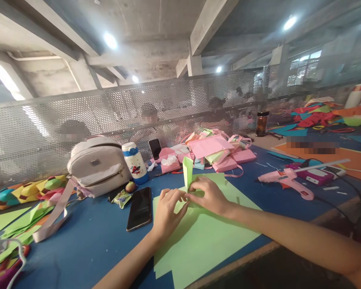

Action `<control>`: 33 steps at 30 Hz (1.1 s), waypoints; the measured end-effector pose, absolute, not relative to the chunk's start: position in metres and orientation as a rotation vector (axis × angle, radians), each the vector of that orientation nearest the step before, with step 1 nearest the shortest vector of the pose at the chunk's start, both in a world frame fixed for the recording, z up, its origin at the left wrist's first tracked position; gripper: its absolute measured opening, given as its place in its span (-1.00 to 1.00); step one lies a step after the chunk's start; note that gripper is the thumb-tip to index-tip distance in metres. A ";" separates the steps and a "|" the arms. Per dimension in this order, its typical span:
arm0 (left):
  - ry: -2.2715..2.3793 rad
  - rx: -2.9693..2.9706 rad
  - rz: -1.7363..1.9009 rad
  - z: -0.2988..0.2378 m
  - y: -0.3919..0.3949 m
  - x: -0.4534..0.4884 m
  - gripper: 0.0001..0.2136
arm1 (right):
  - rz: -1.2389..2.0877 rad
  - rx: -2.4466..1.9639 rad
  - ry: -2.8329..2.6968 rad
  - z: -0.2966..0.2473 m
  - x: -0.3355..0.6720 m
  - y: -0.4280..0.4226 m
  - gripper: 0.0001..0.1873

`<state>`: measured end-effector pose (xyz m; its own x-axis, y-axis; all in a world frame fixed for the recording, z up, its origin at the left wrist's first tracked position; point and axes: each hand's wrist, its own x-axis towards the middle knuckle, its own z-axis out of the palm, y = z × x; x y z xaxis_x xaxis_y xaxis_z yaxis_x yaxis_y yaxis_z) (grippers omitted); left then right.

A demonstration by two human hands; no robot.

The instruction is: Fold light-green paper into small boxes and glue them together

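Observation:
A narrow folded piece of light green paper (187, 170) stands upright, its lower end between my two hands. My left hand (170, 210) has its fingers bent, with the tips pinched at the bottom of this paper. From the other side, my right hand (209, 194) closes its fingers on the same lower end, and the fingertips of both hands nearly meet. The exact fold is hidden behind the fingers. Beneath both hands lies a large green sheet (210, 245) with notched edges, flat on the blue table (90, 249).
Left of the sheet lie a black phone (139, 208), a snack packet (121, 198), a bottle (136, 164) and a beige backpack (98, 166). Pink paper bags (212, 146) are heaped behind. A pink glue gun (289, 180) with a cable rests at right. A perforated metal screen (117, 108) stands behind.

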<state>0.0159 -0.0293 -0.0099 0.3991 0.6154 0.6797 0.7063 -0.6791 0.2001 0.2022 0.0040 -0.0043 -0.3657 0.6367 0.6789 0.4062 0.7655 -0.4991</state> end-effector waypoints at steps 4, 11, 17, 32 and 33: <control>-1.409 -2.614 -1.412 -0.013 -0.030 0.019 -0.91 | 0.260 -0.748 -2.007 0.000 0.203 0.003 -0.84; -1.682 -2.494 -2.081 -0.029 -0.018 0.020 -0.41 | 0.291 -0.648 -1.841 0.003 0.207 0.003 -0.79; -1.669 -2.714 -2.281 -0.038 -0.012 0.020 -0.16 | 0.310 -0.555 -1.800 0.003 0.209 0.000 -0.81; -1.467 -2.501 -2.303 -0.021 -0.025 0.027 -0.09 | 0.858 -0.549 -1.619 0.005 0.204 -0.015 -0.67; -1.452 -2.488 -2.283 -0.019 -0.025 0.026 -0.09 | 0.903 -0.554 -1.604 0.005 0.204 -0.014 -0.67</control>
